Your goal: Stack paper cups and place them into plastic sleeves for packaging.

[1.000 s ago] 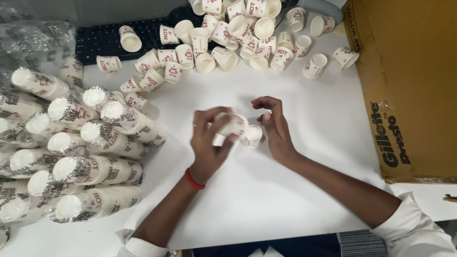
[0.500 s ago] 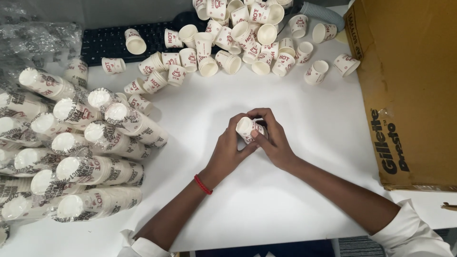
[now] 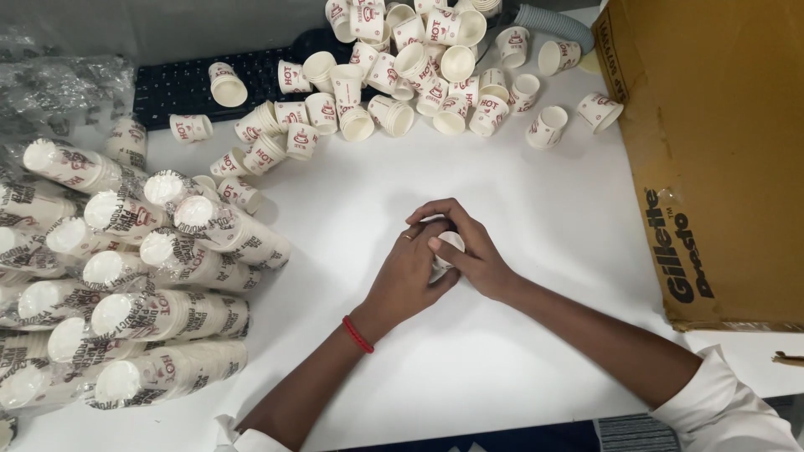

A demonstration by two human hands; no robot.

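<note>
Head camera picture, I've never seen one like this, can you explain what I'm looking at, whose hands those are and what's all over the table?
The picture comes from a camera worn on a person's head, looking down at their own two bare hands. There is no machine here. The left hand, with a red band at the wrist, and the right hand are cupped together around small white paper cups, mostly hidden by the fingers. They work over a white table. Loose paper cups lie scattered along the far edge, partly over a black keyboard. At the left lie stacked cups wrapped in clear plastic sleeves. A brown cardboard box stands at the right.
</note>
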